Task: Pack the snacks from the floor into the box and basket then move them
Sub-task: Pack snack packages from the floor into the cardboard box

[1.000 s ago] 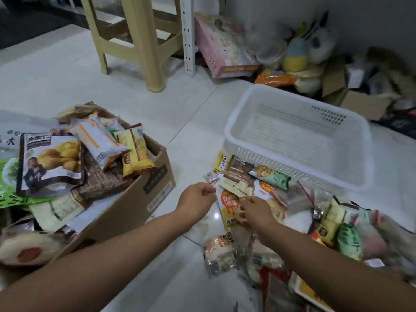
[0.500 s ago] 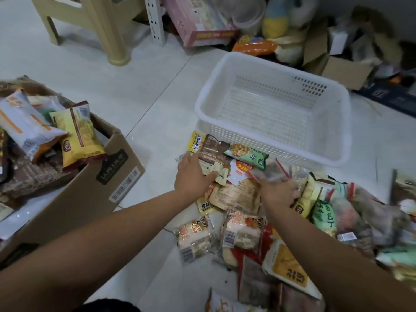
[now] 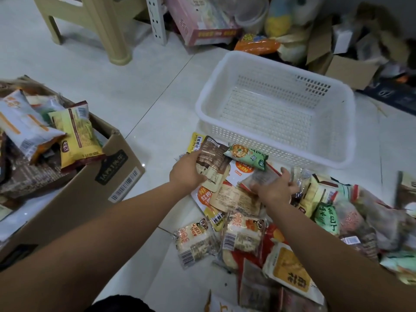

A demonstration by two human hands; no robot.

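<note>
A pile of snack packets (image 3: 243, 233) lies on the white tile floor in front of an empty white plastic basket (image 3: 342, 140). A cardboard box (image 3: 90, 190) at the left holds several packets, a yellow packet (image 3: 76, 136) on top. My left hand (image 3: 186, 174) grips a brown pouch (image 3: 211, 158) at the pile's far edge. My right hand (image 3: 274, 188) closes on a clear wrapped packet (image 3: 261, 177) just in front of the basket's near wall. A green packet (image 3: 247, 155) lies between the two hands, against the basket.
A beige plastic stool (image 3: 101, 25) stands at the back left. A pink carton (image 3: 202, 23), an orange bag (image 3: 258, 45), plush toys and open cartons (image 3: 351, 68) crowd the wall behind the basket. Bare tiles run between box and basket.
Both hands moved forward over the pile toward the basket. The left hand took hold of the brown pouch; the right hand shifted right and closed on the clear packet.
</note>
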